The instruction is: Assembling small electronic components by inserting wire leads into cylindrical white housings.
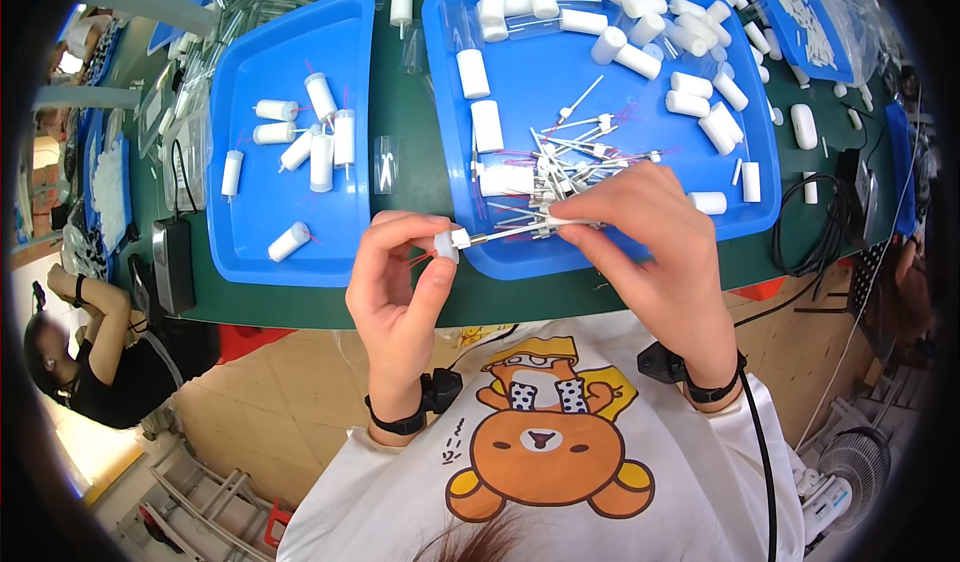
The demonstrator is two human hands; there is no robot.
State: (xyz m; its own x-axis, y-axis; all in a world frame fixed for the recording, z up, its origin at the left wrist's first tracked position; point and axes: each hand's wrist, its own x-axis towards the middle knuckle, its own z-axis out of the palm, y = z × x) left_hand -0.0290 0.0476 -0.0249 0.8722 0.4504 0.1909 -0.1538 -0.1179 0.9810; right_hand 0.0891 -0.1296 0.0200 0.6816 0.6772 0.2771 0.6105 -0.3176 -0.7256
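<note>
Between my two hands stretches a thin white rod with a metal collar (480,239), held roughly level over the near edge of the large blue tray (500,267). My left hand (400,282) pinches a round white cap (447,246) at the rod's left end, with red wires by the fingers. My right hand (640,227) grips the rod's other end between thumb and forefinger. Just beyond my fingers lies a heap of similar rods with red wires (575,157). White foam cylinders (690,104) are scattered through the same tray.
A smaller blue tray (225,152) at the left holds several white cylinders with red wires. A clear tube (387,165) lies between the trays on the green table (410,307). Black cable (822,222) coils at the right. Another person (120,362) is at the far left.
</note>
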